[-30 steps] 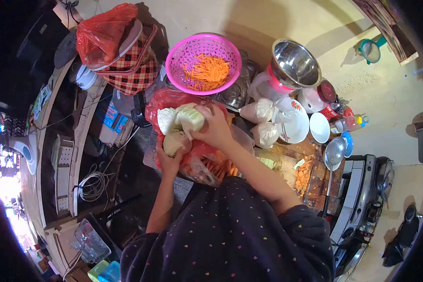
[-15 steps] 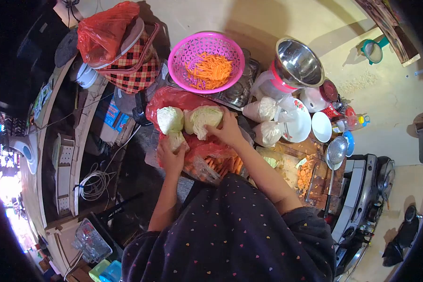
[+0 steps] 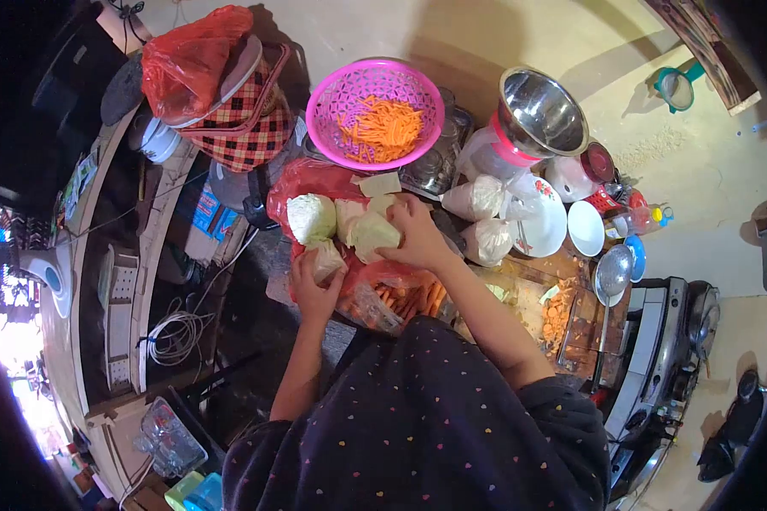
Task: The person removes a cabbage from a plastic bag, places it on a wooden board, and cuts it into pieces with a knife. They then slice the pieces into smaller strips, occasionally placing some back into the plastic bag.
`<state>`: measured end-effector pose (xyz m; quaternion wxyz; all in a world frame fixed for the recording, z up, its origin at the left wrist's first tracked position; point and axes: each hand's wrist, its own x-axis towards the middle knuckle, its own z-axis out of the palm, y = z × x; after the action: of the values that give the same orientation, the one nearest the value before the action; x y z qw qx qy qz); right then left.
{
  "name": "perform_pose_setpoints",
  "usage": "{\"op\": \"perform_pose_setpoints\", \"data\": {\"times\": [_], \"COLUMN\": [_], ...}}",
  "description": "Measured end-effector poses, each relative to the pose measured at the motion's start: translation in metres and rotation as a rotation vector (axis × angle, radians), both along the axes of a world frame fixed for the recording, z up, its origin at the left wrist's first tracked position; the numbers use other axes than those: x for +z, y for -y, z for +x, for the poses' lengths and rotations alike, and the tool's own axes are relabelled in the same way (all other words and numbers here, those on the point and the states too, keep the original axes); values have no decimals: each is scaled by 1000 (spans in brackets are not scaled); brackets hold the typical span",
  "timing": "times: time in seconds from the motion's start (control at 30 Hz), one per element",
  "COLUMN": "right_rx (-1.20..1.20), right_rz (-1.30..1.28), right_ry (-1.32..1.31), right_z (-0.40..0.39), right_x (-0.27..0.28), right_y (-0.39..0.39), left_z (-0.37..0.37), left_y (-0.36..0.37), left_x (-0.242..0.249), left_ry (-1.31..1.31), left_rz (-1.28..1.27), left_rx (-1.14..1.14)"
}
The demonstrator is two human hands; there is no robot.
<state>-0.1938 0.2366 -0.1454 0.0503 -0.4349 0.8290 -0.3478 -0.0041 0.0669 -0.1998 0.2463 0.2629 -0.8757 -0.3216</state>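
Note:
Several pale green cabbage pieces lie on a red plastic bag [image 3: 302, 177]. My left hand [image 3: 315, 289] has its fingers around a small cabbage piece [image 3: 325, 261] at the near left of the group. A larger cabbage piece [image 3: 311, 218] sits just beyond it. My right hand [image 3: 418, 236] grips another cabbage piece [image 3: 371, 237] from its right side. A flat pale piece [image 3: 379, 185] stands out at the back of the group. Whole carrots [image 3: 409, 300] show in the bag close to my body.
Behind the bag is a pink basket [image 3: 321, 128] of shredded carrot. To the right are bags of white contents [image 3: 488, 241], a steel bowl [image 3: 541, 111], white bowls [image 3: 585, 230], a wooden board [image 3: 588, 328] and a strainer [image 3: 614, 271]. A checkered bag [image 3: 239, 140] stands at the left.
The cabbage piece at my right hand has turned and looks smoother, and a flat pale piece now shows behind it. My left hand's cabbage piece has shifted slightly right.

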Motion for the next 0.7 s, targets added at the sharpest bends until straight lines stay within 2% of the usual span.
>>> {"op": "perform_pose_setpoints", "data": {"times": [0.07, 0.17, 0.37, 0.57, 0.67, 0.7], "right_rx": [26, -11, -147, -7, 91, 43], "right_rz": [-2, -36, -50, 40, 13, 43], "right_ry": [-94, -30, 84, 147, 71, 84], "right_z": [4, 6, 1, -10, -6, -3], "right_x": [-1, -3, -3, -13, -4, -5], "right_y": [-3, -5, 1, 4, -1, -2], "left_z": [2, 0, -5, -5, -5, -5], "left_y": [2, 5, 9, 12, 20, 22], "left_x": [3, 9, -4, 2, -4, -4], "left_ry": [-18, -83, -97, -123, -157, -148], "left_rz": [-31, -215, -117, -191, -132, -119], "left_rx": [-41, -151, -86, -188, -251, -242]}}
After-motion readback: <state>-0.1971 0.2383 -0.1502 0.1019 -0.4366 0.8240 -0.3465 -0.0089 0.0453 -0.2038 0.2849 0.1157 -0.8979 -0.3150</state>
